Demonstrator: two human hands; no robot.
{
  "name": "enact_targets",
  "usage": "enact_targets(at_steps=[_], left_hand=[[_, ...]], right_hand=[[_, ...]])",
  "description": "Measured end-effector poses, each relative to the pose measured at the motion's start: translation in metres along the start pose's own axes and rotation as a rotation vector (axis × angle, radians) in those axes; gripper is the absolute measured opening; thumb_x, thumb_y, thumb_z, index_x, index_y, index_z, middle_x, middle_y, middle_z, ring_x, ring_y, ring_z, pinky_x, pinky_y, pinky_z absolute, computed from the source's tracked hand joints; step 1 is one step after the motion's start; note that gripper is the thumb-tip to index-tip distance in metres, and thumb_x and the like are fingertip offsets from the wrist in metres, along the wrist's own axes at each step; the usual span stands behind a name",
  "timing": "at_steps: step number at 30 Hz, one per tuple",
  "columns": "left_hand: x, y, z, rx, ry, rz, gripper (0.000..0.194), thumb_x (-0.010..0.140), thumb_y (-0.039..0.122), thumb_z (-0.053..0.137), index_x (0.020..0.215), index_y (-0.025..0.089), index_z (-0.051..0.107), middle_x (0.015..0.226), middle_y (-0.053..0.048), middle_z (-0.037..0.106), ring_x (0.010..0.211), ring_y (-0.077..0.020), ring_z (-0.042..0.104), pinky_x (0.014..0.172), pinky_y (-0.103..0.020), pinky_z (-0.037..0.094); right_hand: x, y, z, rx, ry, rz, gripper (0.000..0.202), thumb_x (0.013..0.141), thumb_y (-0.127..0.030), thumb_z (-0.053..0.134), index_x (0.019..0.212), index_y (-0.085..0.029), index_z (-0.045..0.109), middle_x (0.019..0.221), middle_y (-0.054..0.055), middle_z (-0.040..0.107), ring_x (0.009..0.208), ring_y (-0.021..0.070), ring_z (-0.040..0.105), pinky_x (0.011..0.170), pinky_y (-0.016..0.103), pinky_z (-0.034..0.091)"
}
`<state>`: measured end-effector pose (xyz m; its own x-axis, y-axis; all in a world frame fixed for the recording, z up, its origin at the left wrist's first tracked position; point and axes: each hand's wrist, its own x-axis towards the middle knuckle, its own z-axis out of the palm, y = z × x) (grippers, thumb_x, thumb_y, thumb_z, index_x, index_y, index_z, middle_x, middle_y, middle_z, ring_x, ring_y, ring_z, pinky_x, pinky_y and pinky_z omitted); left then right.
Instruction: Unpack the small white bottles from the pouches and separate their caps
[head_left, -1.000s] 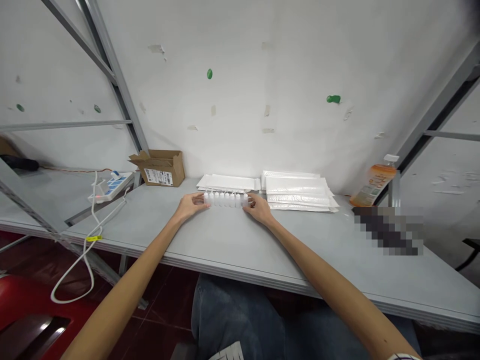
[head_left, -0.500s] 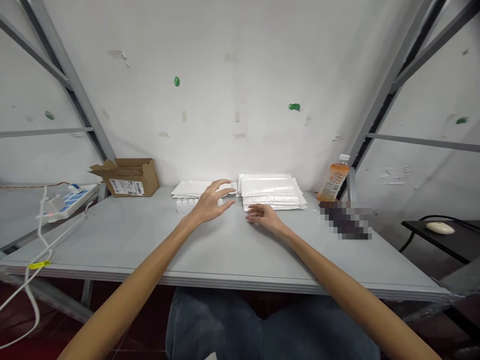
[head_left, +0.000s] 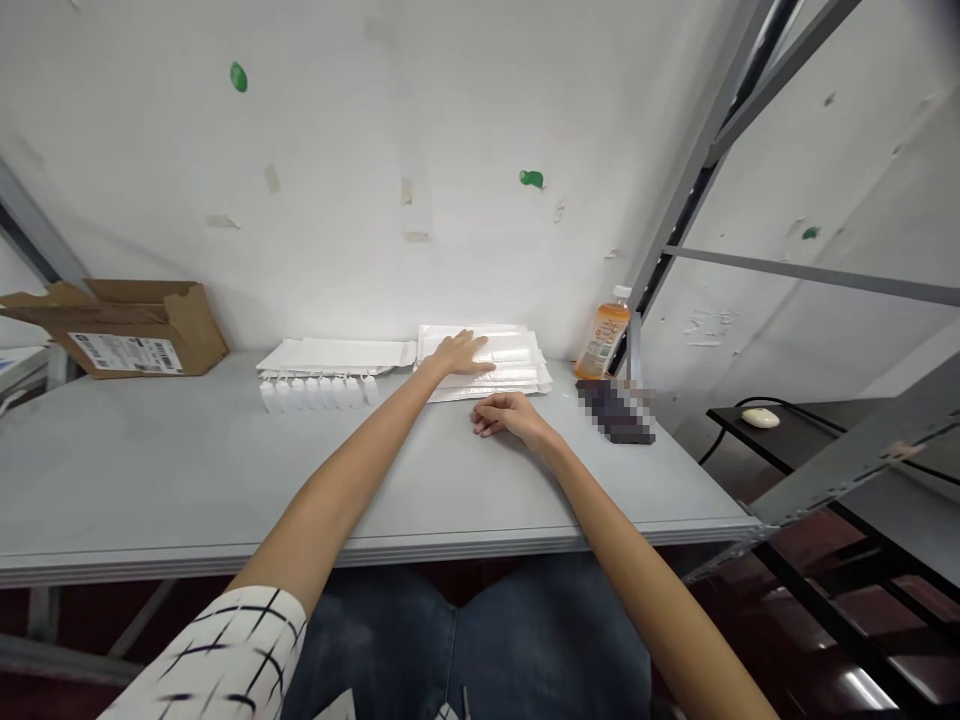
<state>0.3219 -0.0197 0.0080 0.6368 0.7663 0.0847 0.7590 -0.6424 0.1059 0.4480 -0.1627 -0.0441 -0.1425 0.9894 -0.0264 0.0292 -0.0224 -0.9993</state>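
Note:
My left hand (head_left: 459, 354) lies flat on a stack of white, shiny padded envelopes (head_left: 517, 374), its fingers stretched out. On the table just in front of that stack rests my right hand (head_left: 514, 416), its fingers loosely bent and slightly apart, with nothing visible in them. Left of the envelopes is a pile of flat white sheets or envelopes (head_left: 337, 353). A row of several small white plastic bottles (head_left: 319, 393) stands in front of that pile, to the left of my left forearm.
An opened cardboard box (head_left: 187, 330) with a label sits at the back left of the grey table (head_left: 225, 480). At the back right stand an orange drink bottle (head_left: 604, 335) and a dark, pixelated item (head_left: 611, 410). A mouse (head_left: 760, 418) lies on a black side shelf (head_left: 739, 440).
My left hand has moved right, from above the small bottles onto the padded envelopes. My right hand stays near the stack's front edge. The view has swung to the right.

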Motion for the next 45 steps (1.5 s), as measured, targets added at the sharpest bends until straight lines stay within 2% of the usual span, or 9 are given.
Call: enact_targets(at_steps=[6, 14, 21, 25, 29, 31, 36, 40, 45], left_hand=[[-0.005, -0.002, 0.010, 0.068, 0.109, 0.052, 0.055, 0.095, 0.045, 0.040, 0.146, 0.023, 0.035, 0.147, -0.014, 0.046, 0.136, -0.0283, 0.040, 0.113, -0.053, 0.022], [-0.018, 0.006, 0.006, 0.190, 0.364, 0.100, 0.047, 0.094, 0.012, 0.034, 0.138, 0.016, 0.048, 0.117, -0.015, 0.062, 0.111, -0.0255, 0.055, 0.093, -0.038, 0.038], [-0.060, 0.016, -0.020, 0.137, 0.468, 0.111, 0.051, 0.087, 0.002, 0.036, 0.129, 0.018, 0.059, 0.104, -0.012, 0.064, 0.103, -0.0247, 0.056, 0.084, -0.037, 0.041], [-0.103, 0.020, -0.013, 0.073, 0.426, 0.118, 0.047, 0.090, 0.008, 0.036, 0.129, 0.017, 0.060, 0.103, -0.011, 0.065, 0.100, -0.0248, 0.058, 0.080, -0.037, 0.045], [-0.136, 0.019, 0.017, 0.039, 0.310, 0.133, 0.044, 0.096, 0.015, 0.031, 0.128, 0.017, 0.060, 0.102, -0.012, 0.066, 0.097, -0.0243, 0.060, 0.080, -0.037, 0.047], [-0.146, 0.016, 0.032, 0.018, 0.282, 0.141, 0.044, 0.099, 0.032, 0.034, 0.133, 0.016, 0.056, 0.114, -0.013, 0.064, 0.105, -0.0258, 0.059, 0.088, -0.040, 0.047], [-0.155, 0.016, 0.051, 0.054, 0.167, 0.188, 0.094, 0.081, 0.081, 0.040, 0.148, 0.014, 0.038, 0.150, -0.022, 0.041, 0.136, -0.0377, 0.039, 0.110, -0.053, 0.030], [-0.157, 0.022, 0.052, 0.062, 0.141, 0.125, 0.082, 0.089, 0.072, 0.033, 0.149, 0.016, 0.034, 0.152, -0.021, 0.040, 0.139, -0.0383, 0.036, 0.109, -0.052, 0.028], [-0.164, 0.033, 0.040, 0.175, 0.139, 0.147, 0.058, 0.087, 0.027, 0.045, 0.143, 0.014, 0.040, 0.130, -0.020, 0.058, 0.116, -0.0344, 0.054, 0.097, -0.049, 0.038]], right_hand=[[0.003, 0.002, -0.008, 0.008, 0.063, 0.012, 0.009, 0.082, -0.016, 0.068, 0.073, -0.012, 0.066, 0.076, 0.008, 0.070, 0.062, 0.0156, 0.069, 0.053, 0.023, 0.058], [0.002, -0.001, -0.010, 0.005, 0.186, -0.011, 0.006, 0.080, -0.017, 0.067, 0.076, -0.012, 0.065, 0.075, 0.008, 0.069, 0.057, 0.0155, 0.068, 0.043, 0.022, 0.053], [0.006, 0.000, -0.025, 0.023, 0.671, -0.138, 0.012, 0.083, -0.024, 0.058, 0.080, -0.014, 0.064, 0.083, 0.006, 0.068, 0.054, 0.0107, 0.063, 0.038, 0.018, 0.046], [0.007, -0.001, -0.035, 0.117, 0.874, -0.153, 0.024, 0.089, -0.034, 0.049, 0.083, -0.016, 0.062, 0.085, 0.006, 0.068, 0.055, 0.0118, 0.062, 0.041, 0.022, 0.048], [0.007, 0.002, -0.035, 0.011, 0.761, -0.063, 0.029, 0.086, -0.043, 0.053, 0.086, -0.016, 0.063, 0.083, 0.008, 0.070, 0.056, 0.0144, 0.060, 0.042, 0.024, 0.044], [0.008, 0.006, -0.033, -0.211, 0.687, -0.053, 0.025, 0.078, -0.041, 0.063, 0.087, -0.018, 0.066, 0.081, 0.007, 0.070, 0.061, 0.0170, 0.061, 0.048, 0.025, 0.044], [0.010, 0.014, -0.031, -0.593, 0.676, -0.149, 0.018, 0.068, -0.026, 0.065, 0.084, -0.020, 0.069, 0.074, 0.003, 0.070, 0.077, 0.0214, 0.063, 0.069, 0.030, 0.047], [0.008, 0.010, -0.030, -0.559, 0.702, -0.200, 0.020, 0.067, -0.023, 0.061, 0.084, -0.019, 0.069, 0.068, 0.001, 0.067, 0.068, 0.0189, 0.061, 0.070, 0.031, 0.046], [0.005, 0.004, -0.028, -0.420, 0.716, -0.257, 0.024, 0.068, -0.021, 0.059, 0.090, -0.018, 0.069, 0.069, 0.000, 0.065, 0.062, 0.0150, 0.056, 0.062, 0.026, 0.044]])
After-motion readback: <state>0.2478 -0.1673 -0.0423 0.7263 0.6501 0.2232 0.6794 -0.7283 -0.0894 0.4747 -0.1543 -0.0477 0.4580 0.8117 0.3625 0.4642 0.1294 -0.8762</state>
